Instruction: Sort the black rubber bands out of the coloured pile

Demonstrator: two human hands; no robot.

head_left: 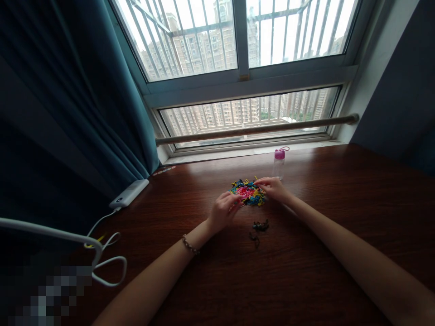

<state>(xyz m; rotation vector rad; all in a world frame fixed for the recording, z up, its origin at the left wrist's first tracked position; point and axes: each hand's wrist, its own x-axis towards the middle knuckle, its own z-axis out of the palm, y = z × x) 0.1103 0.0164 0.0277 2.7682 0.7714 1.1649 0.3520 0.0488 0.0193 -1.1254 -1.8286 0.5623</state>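
Flanking colorful pieces, left hand and right hand slant inward.

Tabletop: we see wood grain, smooth, glossy in patches.
Curtain: matt cloth, we see.
White device: smooth plastic, to our eyes.
Bottle: we see a clear body.
Coloured pieces: plastic or rubber, we cannot tell.

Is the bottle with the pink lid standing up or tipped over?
The bottle is upright: its pink lid sits on top, with the clear body straight below it, just beyond the right hand.
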